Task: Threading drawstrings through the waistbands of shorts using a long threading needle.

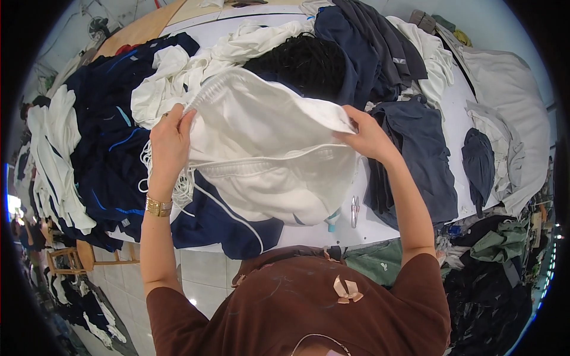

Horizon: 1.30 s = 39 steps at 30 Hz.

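Note:
Between my two hands a white garment with a gathered elastic waistband is stretched wide, its opening facing me. My left hand pinches the waistband at its left end. At the right end my right hand grips the edge, fingers partly behind the cloth. A white drawstring hangs from the garment down over navy cloth. More white cords dangle in a bundle near my left wrist. Small thread snips lie on the white table, just below the garment's right side.
Navy garments with blue trim are heaped at the left. Beyond my hands lie white garments, a black stringy heap and dark grey clothes. Folded grey garments sit at the right. A wooden stool stands on the tiled floor.

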Available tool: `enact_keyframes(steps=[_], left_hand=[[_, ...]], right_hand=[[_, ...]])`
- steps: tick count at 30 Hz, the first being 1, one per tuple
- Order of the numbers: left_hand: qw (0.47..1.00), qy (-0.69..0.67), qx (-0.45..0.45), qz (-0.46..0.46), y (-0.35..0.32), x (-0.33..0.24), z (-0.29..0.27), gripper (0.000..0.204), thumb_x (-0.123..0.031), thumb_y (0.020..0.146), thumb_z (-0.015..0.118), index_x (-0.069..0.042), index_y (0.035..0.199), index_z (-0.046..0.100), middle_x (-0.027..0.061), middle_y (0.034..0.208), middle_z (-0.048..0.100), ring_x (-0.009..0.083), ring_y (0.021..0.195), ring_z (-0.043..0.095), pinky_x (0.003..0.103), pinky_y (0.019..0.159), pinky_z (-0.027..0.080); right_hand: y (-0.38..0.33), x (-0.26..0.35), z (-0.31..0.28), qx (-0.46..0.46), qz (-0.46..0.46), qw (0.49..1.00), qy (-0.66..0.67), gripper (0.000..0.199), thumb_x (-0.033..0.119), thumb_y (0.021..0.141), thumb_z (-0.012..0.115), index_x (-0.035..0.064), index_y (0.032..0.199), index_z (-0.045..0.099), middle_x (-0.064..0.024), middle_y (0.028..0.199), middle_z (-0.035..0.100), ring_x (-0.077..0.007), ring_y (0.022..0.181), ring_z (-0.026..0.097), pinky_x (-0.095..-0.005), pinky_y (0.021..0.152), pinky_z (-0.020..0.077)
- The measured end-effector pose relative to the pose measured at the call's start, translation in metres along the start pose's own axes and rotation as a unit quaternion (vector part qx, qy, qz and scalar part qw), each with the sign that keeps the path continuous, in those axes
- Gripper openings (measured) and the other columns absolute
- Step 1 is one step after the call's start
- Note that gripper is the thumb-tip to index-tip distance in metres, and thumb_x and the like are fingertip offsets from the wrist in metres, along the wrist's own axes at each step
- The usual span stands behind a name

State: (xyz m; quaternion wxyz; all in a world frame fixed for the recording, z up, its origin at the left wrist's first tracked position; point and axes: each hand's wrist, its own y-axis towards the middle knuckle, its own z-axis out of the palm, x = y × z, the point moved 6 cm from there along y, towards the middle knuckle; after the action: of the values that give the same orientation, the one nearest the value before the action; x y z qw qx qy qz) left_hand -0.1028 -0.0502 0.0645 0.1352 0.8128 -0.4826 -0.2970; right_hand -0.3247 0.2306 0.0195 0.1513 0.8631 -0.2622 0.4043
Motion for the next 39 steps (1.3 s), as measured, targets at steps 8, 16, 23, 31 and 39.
enact_keyframes(steps=[8,16,23,31,39], left_hand=[[0.984,0.056,-0.166,-0.015,0.019,-0.002,-0.013,0.026,-0.025,0.096,0.057,-0.003,0.082,0.052,0.0191,0.067,0.057,0.0382,0.061,0.057,0.045,0.056,0.043],[0.971,0.119,-0.151,-0.139,0.029,0.076,0.004,0.033,-0.035,0.097,0.052,-0.003,0.09,0.058,0.0236,0.077,0.064,0.0439,0.075,0.062,0.05,0.064,0.047],[0.988,-0.025,-0.121,-0.091,0.012,0.04,0.004,0.043,-0.036,0.091,0.064,0.004,0.106,0.065,0.0253,0.083,0.066,0.0382,0.073,0.062,0.038,0.069,0.048],[0.986,-0.016,-0.107,-0.124,0.011,0.0,-0.021,0.041,-0.034,0.092,0.064,0.005,0.103,0.064,0.0246,0.078,0.064,0.0317,0.065,0.059,0.037,0.064,0.047],[0.984,-0.049,-0.158,-0.064,0.003,-0.002,-0.01,0.034,-0.03,0.093,0.064,0.004,0.092,0.061,0.0201,0.065,0.056,0.0266,0.054,0.044,0.035,0.055,0.04]], right_hand=[[-0.004,0.0,0.008,-0.117,-0.015,0.99,-0.082,0.066,0.004,0.076,0.061,0.0146,0.137,0.04,-0.0224,0.127,0.05,-0.0453,0.114,0.054,-0.0429,0.092,0.047],[-0.075,-0.015,0.1,0.104,0.073,0.98,0.152,0.083,-0.001,0.068,0.058,0.0114,0.145,0.029,-0.0275,0.144,0.028,-0.0392,0.137,0.033,-0.0437,0.11,0.0335],[-0.052,-0.021,0.017,-0.033,0.068,0.939,0.336,0.067,-0.005,0.073,0.049,0.003,0.138,0.04,-0.0127,0.121,0.059,-0.0187,0.11,0.057,-0.0307,0.099,0.0421],[-0.022,-0.011,-0.01,-0.15,0.058,0.946,0.281,0.063,-0.012,0.072,0.045,0.0025,0.133,0.047,-0.0082,0.101,0.065,-0.0126,0.093,0.062,-0.0255,0.087,0.0461],[-0.031,-0.012,-0.001,-0.125,0.034,0.968,0.214,0.066,-0.009,0.072,0.049,0.0073,0.136,0.045,-0.0078,0.107,0.063,-0.0138,0.096,0.06,-0.0276,0.089,0.0449]])
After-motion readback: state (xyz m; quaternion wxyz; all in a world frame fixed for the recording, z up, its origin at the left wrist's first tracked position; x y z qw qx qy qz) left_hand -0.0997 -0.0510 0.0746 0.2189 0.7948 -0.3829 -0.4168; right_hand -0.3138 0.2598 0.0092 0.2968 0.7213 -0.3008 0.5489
